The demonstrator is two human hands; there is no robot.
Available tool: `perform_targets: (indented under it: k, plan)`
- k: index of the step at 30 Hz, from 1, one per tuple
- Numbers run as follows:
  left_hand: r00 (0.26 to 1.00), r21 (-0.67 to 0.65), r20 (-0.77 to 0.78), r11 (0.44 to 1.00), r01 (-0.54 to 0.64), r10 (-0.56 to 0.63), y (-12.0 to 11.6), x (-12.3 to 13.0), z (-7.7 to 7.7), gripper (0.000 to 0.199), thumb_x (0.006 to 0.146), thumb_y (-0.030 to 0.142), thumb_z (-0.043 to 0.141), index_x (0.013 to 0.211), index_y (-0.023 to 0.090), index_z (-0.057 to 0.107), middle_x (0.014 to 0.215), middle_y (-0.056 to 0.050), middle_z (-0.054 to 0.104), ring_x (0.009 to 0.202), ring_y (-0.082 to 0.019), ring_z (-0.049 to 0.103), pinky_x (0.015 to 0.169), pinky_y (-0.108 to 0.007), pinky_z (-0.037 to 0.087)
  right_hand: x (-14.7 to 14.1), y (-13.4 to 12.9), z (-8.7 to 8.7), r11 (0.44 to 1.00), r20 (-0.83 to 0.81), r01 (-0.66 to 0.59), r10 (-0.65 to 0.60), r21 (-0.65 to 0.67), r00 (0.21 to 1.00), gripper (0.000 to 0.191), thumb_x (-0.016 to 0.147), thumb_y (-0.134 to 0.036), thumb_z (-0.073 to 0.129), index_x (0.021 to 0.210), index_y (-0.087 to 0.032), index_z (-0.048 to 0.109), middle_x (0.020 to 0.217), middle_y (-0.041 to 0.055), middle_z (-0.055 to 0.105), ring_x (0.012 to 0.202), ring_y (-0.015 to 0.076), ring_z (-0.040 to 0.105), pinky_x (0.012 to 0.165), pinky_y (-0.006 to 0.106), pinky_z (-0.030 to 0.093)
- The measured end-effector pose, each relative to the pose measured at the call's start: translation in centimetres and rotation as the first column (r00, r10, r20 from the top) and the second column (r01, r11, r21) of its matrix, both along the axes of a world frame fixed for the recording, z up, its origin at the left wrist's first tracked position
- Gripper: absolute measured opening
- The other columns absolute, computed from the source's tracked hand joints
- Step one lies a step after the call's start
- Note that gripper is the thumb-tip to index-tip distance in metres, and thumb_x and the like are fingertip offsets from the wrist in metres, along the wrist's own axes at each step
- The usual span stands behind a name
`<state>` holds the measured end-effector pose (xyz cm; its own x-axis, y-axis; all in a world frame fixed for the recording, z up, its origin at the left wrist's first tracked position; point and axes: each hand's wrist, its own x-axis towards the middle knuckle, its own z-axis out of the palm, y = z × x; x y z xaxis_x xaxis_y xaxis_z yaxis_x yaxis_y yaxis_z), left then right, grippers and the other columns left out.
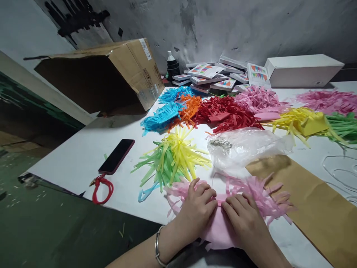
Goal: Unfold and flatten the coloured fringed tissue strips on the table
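A sheet of pink tissue paper [220, 227] with fringed ends lies at the table's near edge, its strips spread to both sides. My left hand [199, 204], a bracelet [157, 245] on its wrist, has curled fingers closed on the middle of the paper. Close beside it, my right hand [242, 216] grips the same middle band with bent fingers. Between the fingertips the paper looks folded or rolled; the palms hide part of it. Just beyond my left hand lies a yellow and green paper tassel [178, 152], with a blue strip loop [147, 192] near it.
A clear plastic bag [248, 147] and brown paper [312, 208] lie ahead and right. Blue [161, 115], red [225, 111] and yellow [309, 123] fringes stretch across behind. A phone [117, 156] is left. Farther back are a cardboard box [136, 70], flat boxes [206, 70] and a white box [304, 70].
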<state>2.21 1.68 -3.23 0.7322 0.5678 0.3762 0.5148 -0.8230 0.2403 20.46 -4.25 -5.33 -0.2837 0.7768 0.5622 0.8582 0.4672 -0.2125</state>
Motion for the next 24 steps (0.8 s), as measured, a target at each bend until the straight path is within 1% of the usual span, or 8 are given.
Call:
perform_targets:
  k: [3, 9, 11, 14, 17, 21, 23, 24]
  plan:
    - [0.999, -0.009, 0.013, 0.999, 0.031, -0.031, 0.3, 0.2, 0.0, 0.015, 0.096, 0.014, 0.057, 0.087, 0.019, 0.066, 0.094, -0.002, 0.072, 0.096, -0.019, 0.059, 0.114, -0.050, 0.030, -0.3, 0.2, 0.0, 1.000, 0.010, -0.016, 0.016, 0.011, 1.000, 0.032, 0.096, -0.005, 0.037, 0.085, -0.017, 0.064, 0.077, 0.0051, 0.060, 0.079, 0.0208, 0.050, 0.090, 0.040, 0.036]
    - [0.999, -0.037, -0.007, 0.998, 0.052, -0.052, 0.5, -0.2, -0.2, 0.011, 0.097, 0.015, 0.059, 0.090, 0.020, 0.066, 0.101, -0.002, 0.072, 0.100, -0.020, 0.059, 0.112, -0.049, 0.032, 0.1, -0.1, 0.0, 0.999, -0.007, -0.035, 0.035, 0.014, 0.999, 0.030, 0.093, -0.001, 0.039, 0.080, -0.018, 0.061, 0.072, 0.0022, 0.056, 0.074, 0.0184, 0.048, 0.093, 0.040, 0.038]
    - [0.999, -0.049, -0.019, 0.998, 0.034, -0.035, 0.2, -0.5, -0.4, 0.007, 0.096, 0.016, 0.063, 0.092, 0.021, 0.065, 0.102, -0.001, 0.072, 0.102, -0.020, 0.058, 0.111, -0.049, 0.031, 1.0, -0.6, -0.1, 1.000, -0.030, -0.030, 0.030, -0.001, 0.999, 0.030, 0.093, -0.002, 0.039, 0.082, -0.018, 0.062, 0.076, 0.0030, 0.059, 0.080, 0.0190, 0.051, 0.097, 0.041, 0.039]
    - [1.000, -0.064, -0.013, 0.998, -0.010, 0.009, -0.3, -0.5, -0.5, 0.007, 0.095, 0.015, 0.063, 0.094, 0.022, 0.065, 0.103, -0.002, 0.071, 0.105, -0.022, 0.058, 0.109, -0.050, 0.032, 2.3, -1.2, -0.4, 0.999, -0.060, -0.015, 0.012, -0.037, 0.998, 0.028, 0.094, -0.005, 0.041, 0.093, -0.018, 0.065, 0.092, 0.0053, 0.067, 0.097, 0.0214, 0.056, 0.107, 0.045, 0.035]
    - [0.996, -0.102, -0.036, 0.992, -0.079, 0.075, -0.7, 0.3, 0.0, 0.010, 0.094, 0.012, 0.058, 0.091, 0.020, 0.064, 0.102, -0.004, 0.069, 0.102, -0.024, 0.058, 0.106, -0.051, 0.035, 2.8, -1.5, -0.6, 0.996, -0.059, 0.040, -0.045, -0.082, 0.997, 0.025, 0.095, -0.007, 0.043, 0.096, -0.019, 0.065, 0.100, 0.0062, 0.067, 0.103, 0.0219, 0.058, 0.112, 0.048, 0.031]
    - [0.975, -0.141, -0.146, 0.972, -0.186, 0.166, -0.6, 1.4, 0.8, 0.003, 0.087, 0.015, 0.062, 0.087, 0.017, 0.064, 0.098, -0.007, 0.066, 0.096, -0.027, 0.057, 0.102, -0.058, 0.037, 2.0, -1.3, -0.4, 0.977, 0.048, 0.165, -0.160, -0.135, 0.986, 0.019, 0.092, -0.008, 0.047, 0.088, -0.020, 0.061, 0.099, 0.0073, 0.066, 0.101, 0.0240, 0.059, 0.111, 0.051, 0.028]
    - [0.966, -0.101, -0.196, 0.976, -0.193, 0.171, -0.3, 1.7, 0.9, 0.004, 0.085, 0.013, 0.066, 0.087, 0.017, 0.065, 0.101, -0.007, 0.066, 0.096, -0.027, 0.057, 0.102, -0.059, 0.037, 1.5, -1.1, -0.2, 0.966, 0.086, 0.215, -0.204, -0.143, 0.975, 0.017, 0.089, -0.007, 0.050, 0.086, -0.021, 0.059, 0.100, 0.0081, 0.067, 0.099, 0.0251, 0.059, 0.111, 0.053, 0.026]
    - [0.967, -0.070, -0.213, 0.985, -0.157, 0.139, -0.2, 1.7, 0.9, 0.005, 0.086, 0.012, 0.067, 0.087, 0.017, 0.065, 0.103, -0.007, 0.067, 0.097, -0.026, 0.058, 0.103, -0.058, 0.037, 1.3, -1.1, -0.2, 0.964, 0.077, 0.225, -0.215, -0.145, 0.973, 0.017, 0.088, -0.006, 0.050, 0.086, -0.021, 0.059, 0.100, 0.0084, 0.067, 0.099, 0.0252, 0.059, 0.111, 0.054, 0.025]
